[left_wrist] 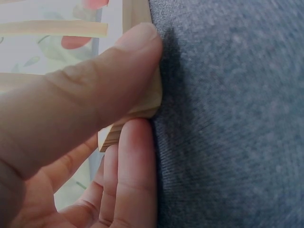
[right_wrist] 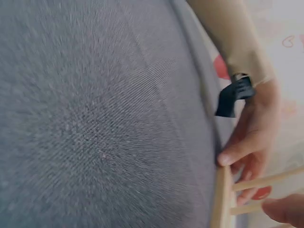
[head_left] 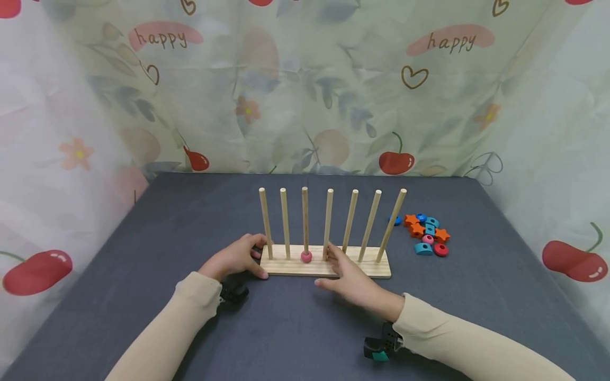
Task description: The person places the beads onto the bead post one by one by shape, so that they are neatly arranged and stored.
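A wooden peg board point(head_left: 286, 269) with several upright pegs stands on the dark cloth. One pink bead point(head_left: 306, 257) sits at the foot of the third peg from the left. My left hand point(head_left: 238, 256) holds the board's left end; in the left wrist view its thumb point(left_wrist: 118, 66) lies over the corner, with fingertips point(left_wrist: 135, 137) against the end face. At the middle peg point(head_left: 328, 222) is my right hand point(head_left: 351, 278), its fingers reaching over the board beside that peg's foot and its thumb stretched out in front. No bead shows in the right hand.
Loose pieces lie right of the board: orange stars point(head_left: 416, 229), blue pieces point(head_left: 423, 248), a pink bead point(head_left: 428, 239) and a red bead point(head_left: 440, 250). Patterned curtains point(head_left: 305, 106) hang behind and beside the dark-covered table point(head_left: 295, 328).
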`<state>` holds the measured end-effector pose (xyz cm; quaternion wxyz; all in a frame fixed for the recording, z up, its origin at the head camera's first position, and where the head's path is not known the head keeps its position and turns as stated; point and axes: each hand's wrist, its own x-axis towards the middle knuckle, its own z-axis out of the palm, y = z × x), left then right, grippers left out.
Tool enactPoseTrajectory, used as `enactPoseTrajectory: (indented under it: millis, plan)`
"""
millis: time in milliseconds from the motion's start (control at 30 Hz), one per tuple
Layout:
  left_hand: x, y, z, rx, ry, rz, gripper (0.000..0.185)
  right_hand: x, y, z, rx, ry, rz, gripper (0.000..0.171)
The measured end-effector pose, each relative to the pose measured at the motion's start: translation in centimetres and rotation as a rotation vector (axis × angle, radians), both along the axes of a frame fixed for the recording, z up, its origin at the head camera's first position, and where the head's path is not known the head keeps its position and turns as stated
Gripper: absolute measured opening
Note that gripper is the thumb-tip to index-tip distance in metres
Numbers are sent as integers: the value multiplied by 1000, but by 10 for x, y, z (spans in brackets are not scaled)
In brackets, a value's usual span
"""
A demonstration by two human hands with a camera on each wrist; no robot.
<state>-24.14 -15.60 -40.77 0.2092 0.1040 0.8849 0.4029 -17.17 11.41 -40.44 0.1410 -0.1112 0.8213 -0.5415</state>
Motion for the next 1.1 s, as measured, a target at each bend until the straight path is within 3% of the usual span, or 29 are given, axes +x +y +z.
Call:
enactPoseTrajectory:
  millis: [133, 333, 567, 733, 833, 933, 1100]
  plan:
    - [0, 0, -2, -1, 13, -7, 70, 8, 16, 16, 26, -15, 97, 81]
    - [2, 1, -1, -6, 11, -1, 69, 16, 47, 39, 27, 79, 193, 68]
    - [0, 0, -3, -11, 10, 7, 70, 28, 82, 57, 1, 263, 152, 39]
    - [0, 0, -3, -6, 15, 2, 69, 30, 113, 65, -82, 470, 135, 30]
    - [-1, 0, -3, -10, 16, 5, 69, 29, 133, 69, -150, 540, 73, 30]
    - [-1, 0, -3, -13, 15, 3, 69, 25, 152, 72, -163, 557, -50, 29]
    - [0, 1, -2, -14, 11, 9, 69, 12, 181, 67, -44, 512, -256, 28]
